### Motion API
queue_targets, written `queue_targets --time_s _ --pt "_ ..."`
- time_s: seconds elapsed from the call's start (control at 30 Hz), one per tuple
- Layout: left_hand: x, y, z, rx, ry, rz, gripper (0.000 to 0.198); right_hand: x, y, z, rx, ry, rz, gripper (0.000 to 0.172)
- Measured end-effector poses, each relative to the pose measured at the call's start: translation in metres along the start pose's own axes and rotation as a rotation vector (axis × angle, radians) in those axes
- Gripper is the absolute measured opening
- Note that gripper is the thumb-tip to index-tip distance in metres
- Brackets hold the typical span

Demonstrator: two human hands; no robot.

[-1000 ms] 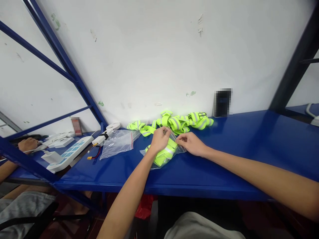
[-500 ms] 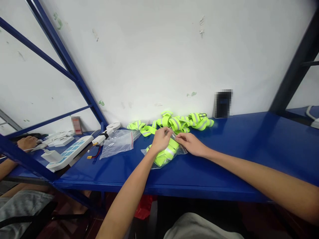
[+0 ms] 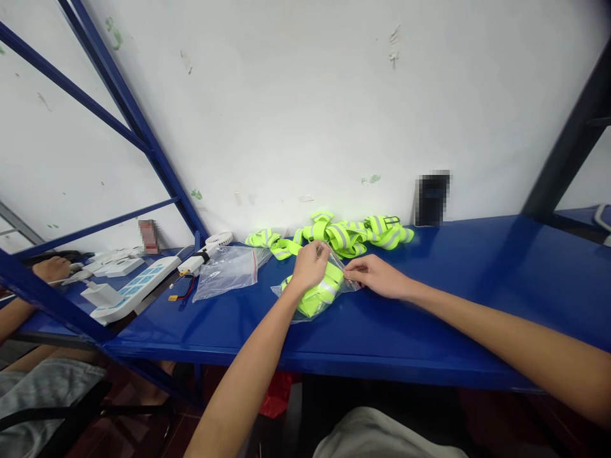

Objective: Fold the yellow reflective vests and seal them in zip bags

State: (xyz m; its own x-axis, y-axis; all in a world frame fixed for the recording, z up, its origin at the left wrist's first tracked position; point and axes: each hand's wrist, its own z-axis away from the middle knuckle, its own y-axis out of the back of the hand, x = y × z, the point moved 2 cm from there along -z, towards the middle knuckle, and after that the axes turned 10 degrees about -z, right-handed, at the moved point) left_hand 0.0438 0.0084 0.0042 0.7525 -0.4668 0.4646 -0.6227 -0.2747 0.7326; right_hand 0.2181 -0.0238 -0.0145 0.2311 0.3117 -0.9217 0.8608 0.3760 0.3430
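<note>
A clear plastic zip bag (image 3: 344, 284) lies on the blue table with a folded neon-yellow reflective strap (image 3: 321, 294) inside it. My left hand (image 3: 310, 264) pinches the bag's far edge, its fingers closed. At the bag's right corner, my right hand (image 3: 375, 275) grips the edge between thumb and fingers. Just beyond my hands, a tangle of neon-yellow reflective straps (image 3: 341, 236) with grey stripes lies along the wall. Part of the bagged strap is hidden behind my left hand and forearm.
Flat zip bags (image 3: 229, 273) lie to the left, beside a small white fan (image 3: 218, 240) and a connector with red wires (image 3: 181, 292). Further left are a power strip (image 3: 138, 289) and another person's hand (image 3: 51, 269). A blurred dark object (image 3: 431, 199) leans against the wall.
My right hand has slid slightly right along the bag's edge, away from my left hand. My left hand stays in place on the bag. The view has shifted a little.
</note>
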Motion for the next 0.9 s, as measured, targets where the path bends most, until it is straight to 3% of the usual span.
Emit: queue_targets --time_s 0.23,0.43,0.7,0.9 --pt "-0.004 -0.002 0.000 0.000 0.022 0.055 0.021 0.000 -0.005 0.001 0.091 0.056 0.138 0.024" --pt "0.003 0.001 0.001 0.070 0.052 0.068 0.021 -0.001 -0.007 -0.002 0.164 0.157 0.284 0.024" --pt "0.000 0.007 0.002 0.149 0.120 0.073 0.022 0.009 0.004 0.001 0.029 0.062 0.049 0.029" --pt "0.000 0.008 0.003 0.176 0.110 0.092 0.021 0.010 0.003 0.001 0.036 0.033 -0.008 0.029"
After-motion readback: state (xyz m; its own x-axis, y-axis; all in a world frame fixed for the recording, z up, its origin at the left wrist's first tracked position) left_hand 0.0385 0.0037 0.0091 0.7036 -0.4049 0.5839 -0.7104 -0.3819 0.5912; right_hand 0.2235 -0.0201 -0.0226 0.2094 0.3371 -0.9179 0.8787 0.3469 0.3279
